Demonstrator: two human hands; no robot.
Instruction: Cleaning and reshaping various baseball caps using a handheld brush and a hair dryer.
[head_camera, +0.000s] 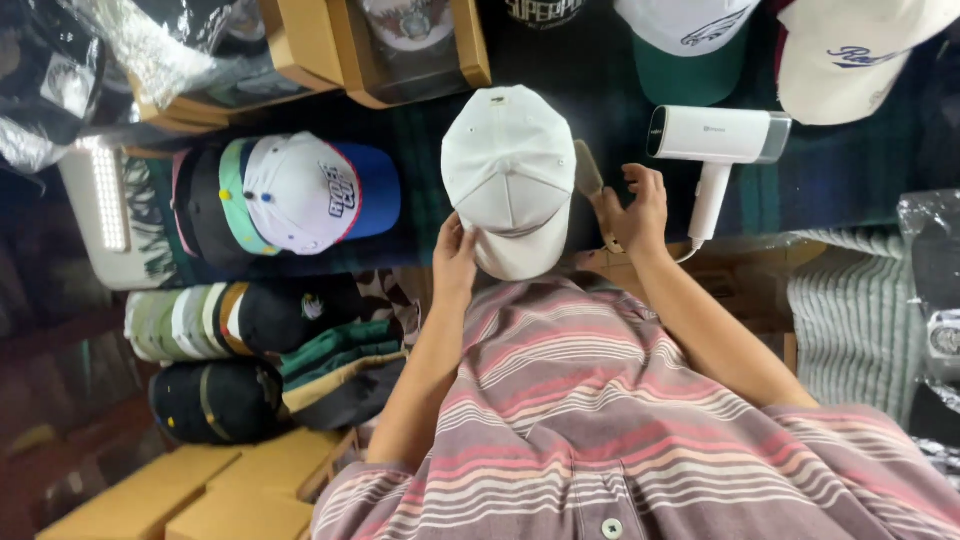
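A plain white cap (508, 165) lies on a dark plaid cloth (600, 90), its brim pointing toward me. My left hand (455, 255) rests its fingers on the left edge of the brim. To the right of the cap, my right hand (632, 208) is curled around a small tan object (587, 168) that stands against the cap's side; what it is I cannot tell. Both forearms reach out from my striped shirt.
A white hair dryer (715, 135) lies just right of my right hand. A stack of nested caps (290, 190) sits to the left, with more stacked caps (250, 320) below it. Brown boxes (410, 50) stand at the back, two caps (690, 40) at the back right, and cardboard boxes (210, 495) at the lower left.
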